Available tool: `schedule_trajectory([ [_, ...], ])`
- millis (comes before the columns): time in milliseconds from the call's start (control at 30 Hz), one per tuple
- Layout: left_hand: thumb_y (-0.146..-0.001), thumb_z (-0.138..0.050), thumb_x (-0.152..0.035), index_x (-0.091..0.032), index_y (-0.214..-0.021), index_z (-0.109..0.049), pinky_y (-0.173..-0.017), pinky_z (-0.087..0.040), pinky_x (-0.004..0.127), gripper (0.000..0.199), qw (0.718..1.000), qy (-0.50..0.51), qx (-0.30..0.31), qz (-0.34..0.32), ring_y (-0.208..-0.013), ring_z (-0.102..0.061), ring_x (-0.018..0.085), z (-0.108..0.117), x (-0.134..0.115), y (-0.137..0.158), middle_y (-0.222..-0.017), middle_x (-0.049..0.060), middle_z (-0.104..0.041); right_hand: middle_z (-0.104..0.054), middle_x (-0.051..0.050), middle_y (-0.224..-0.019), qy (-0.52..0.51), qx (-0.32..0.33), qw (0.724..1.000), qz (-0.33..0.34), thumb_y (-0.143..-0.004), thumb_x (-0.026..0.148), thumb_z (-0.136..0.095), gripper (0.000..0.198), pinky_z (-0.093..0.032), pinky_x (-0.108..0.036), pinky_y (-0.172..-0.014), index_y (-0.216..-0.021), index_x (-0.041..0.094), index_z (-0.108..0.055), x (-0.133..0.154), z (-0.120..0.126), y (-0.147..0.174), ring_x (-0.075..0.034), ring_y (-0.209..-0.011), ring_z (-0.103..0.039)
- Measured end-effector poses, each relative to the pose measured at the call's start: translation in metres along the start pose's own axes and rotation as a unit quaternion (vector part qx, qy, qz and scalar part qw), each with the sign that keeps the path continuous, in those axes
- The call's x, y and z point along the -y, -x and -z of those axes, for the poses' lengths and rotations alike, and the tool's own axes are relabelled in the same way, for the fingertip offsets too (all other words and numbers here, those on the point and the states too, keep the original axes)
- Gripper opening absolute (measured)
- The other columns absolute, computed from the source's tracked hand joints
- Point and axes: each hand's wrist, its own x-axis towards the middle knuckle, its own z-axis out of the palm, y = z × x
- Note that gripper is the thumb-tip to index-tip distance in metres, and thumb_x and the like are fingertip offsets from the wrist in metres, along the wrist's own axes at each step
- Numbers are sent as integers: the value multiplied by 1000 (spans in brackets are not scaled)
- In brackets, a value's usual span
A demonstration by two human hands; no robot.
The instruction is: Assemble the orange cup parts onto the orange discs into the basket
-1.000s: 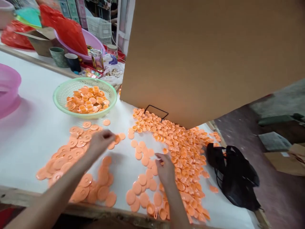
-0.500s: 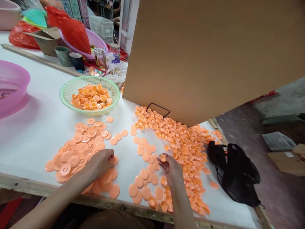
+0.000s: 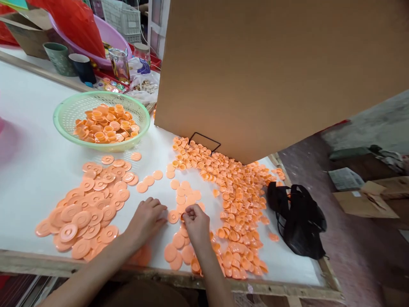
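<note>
Here, in the head view, the left hand (image 3: 148,217) is held palm-down, fingers loosely bent; whether anything is gripped cannot be told. The right hand (image 3: 197,218) is pinched on a small orange piece (image 3: 182,216), mostly hidden. An orange disc (image 3: 173,216) is seen between the hands. Orange plastic cups (image 3: 244,192) are heaped right of the right hand; ringed discs (image 3: 96,204) are spread left of the left.

Discs (image 3: 68,232) pale orange, w/ raised concentric rings on many; cup-shaped pcs (image 3: 236,187) brighter orange; basket (image 3: 60,117) lt. green, w/ perforated pattern; tabletop (image 3: 25,111) white; lg. cardboard panel (image 3: 271,85) plain brn.; wire frame (image 3: 204,135) blk.; strappy bag (image 3: 302,226) blk. too; plastic bag (image 3: 78,27) red; basin (image 3: 116,36) lilac; one mug (image 3: 59,62) mottled grn., other mug (image 3: 84,71) v. dk. blue, approx.
</note>
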Motion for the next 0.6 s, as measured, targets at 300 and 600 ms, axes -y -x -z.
schedule_trajectory([
  [300, -89, -52, -26, -20, -76, -68, -74, -30, 35, 22, 1000, 0, 24, -11, -87, -54, 21, -15, -14, -10, -83, 5, -64, -53, 4, -54, 124, 19, 992, 34, -67, 16, -48, 9, -37, -24, -54, -60, 22, -48, 8, -24, 2, -14, -54, -51],
  [600, -70, -53, -19, -18, -75, -68, -59, -37, 24, 16, 966, 213, 83, 120, -64, -57, 14, -6, -15, -32, -67, 0, -65, -52, 5, -51, 7, 81, 997, 15, -69, 19, -49, 9, -35, -21, -47, -60, 21, -50, 3, -23, -3, -12, -49, -50],
])
